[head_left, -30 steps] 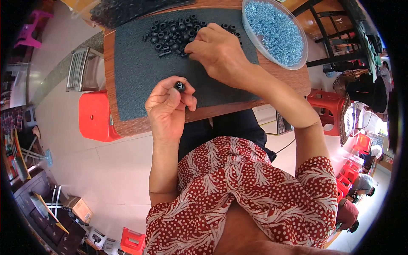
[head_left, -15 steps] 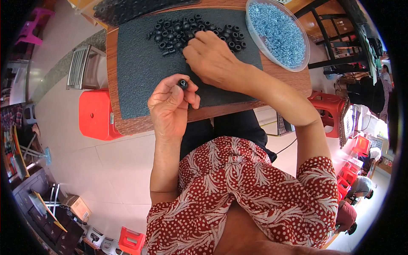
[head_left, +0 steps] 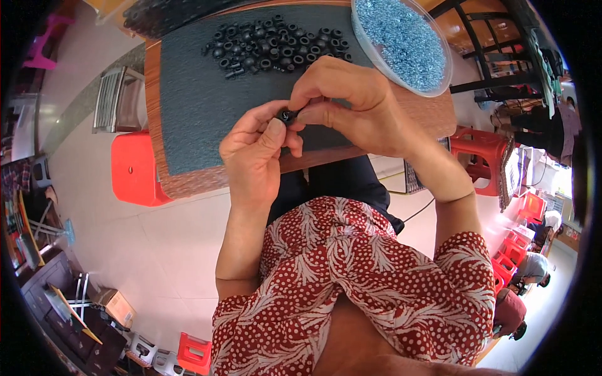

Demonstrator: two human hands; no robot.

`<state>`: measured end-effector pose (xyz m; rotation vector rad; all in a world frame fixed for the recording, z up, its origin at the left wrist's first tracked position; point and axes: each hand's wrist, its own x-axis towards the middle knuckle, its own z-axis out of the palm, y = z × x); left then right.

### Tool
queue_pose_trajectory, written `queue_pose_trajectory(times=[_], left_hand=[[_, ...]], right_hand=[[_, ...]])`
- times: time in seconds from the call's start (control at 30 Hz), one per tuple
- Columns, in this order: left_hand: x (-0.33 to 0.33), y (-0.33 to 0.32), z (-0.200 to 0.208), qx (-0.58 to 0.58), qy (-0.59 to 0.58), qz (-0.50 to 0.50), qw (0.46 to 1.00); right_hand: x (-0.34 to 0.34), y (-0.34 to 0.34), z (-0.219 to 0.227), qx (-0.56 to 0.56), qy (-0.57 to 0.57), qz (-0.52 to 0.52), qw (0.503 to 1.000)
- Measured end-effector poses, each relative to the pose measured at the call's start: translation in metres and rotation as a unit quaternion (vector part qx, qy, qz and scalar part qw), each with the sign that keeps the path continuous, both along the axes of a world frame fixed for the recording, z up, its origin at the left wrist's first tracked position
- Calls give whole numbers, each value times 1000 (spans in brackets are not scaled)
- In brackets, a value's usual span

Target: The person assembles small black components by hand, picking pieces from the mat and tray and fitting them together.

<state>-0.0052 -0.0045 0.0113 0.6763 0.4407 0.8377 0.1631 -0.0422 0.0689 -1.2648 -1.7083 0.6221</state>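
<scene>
Between the thumb and fingers of my left hand (head_left: 254, 147) is a small black cylindrical part (head_left: 286, 116), its round end with a pale curved mark facing up. My right hand (head_left: 354, 103) meets it from the right, thumb and forefinger pinched at the part's edge. Whatever the right fingertips hold there is dark and too small to name. Both hands hover over the near part of a dark textured mat (head_left: 200, 119). Beyond them lies a loose pile of small black round and ring-shaped parts (head_left: 266, 45).
A round clear tub (head_left: 401, 47) of light blue glassy pieces stands at the table's far right. A clear container of black items (head_left: 182, 17) sits at the back left. Red stools (head_left: 135, 169) flank the wooden table (head_left: 200, 184). Other people (head_left: 533, 269) sit far right.
My right hand has come back from the black pile to the part in my left hand, its fingers now pinched beside it. My left hand keeps its hold. The view has shifted slightly.
</scene>
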Motion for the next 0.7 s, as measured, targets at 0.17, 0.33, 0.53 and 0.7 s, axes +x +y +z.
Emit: queue_pose_trajectory(times=[0.17, 0.33, 0.53, 0.7], left_hand=[[5, -6, 6, 8, 33, -7, 999], [11, -10, 9, 4, 34, -14, 999], [16, -11, 11, -7, 31, -13, 999], [19, -14, 12, 11, 44, 2, 999]], right_hand=[[2, -8, 1, 8, 7, -22, 1000], [4, -12, 2, 32, -14, -43, 998], [8, -15, 4, 10, -3, -50, 999], [11, -14, 2, 21, 11, -41, 999]])
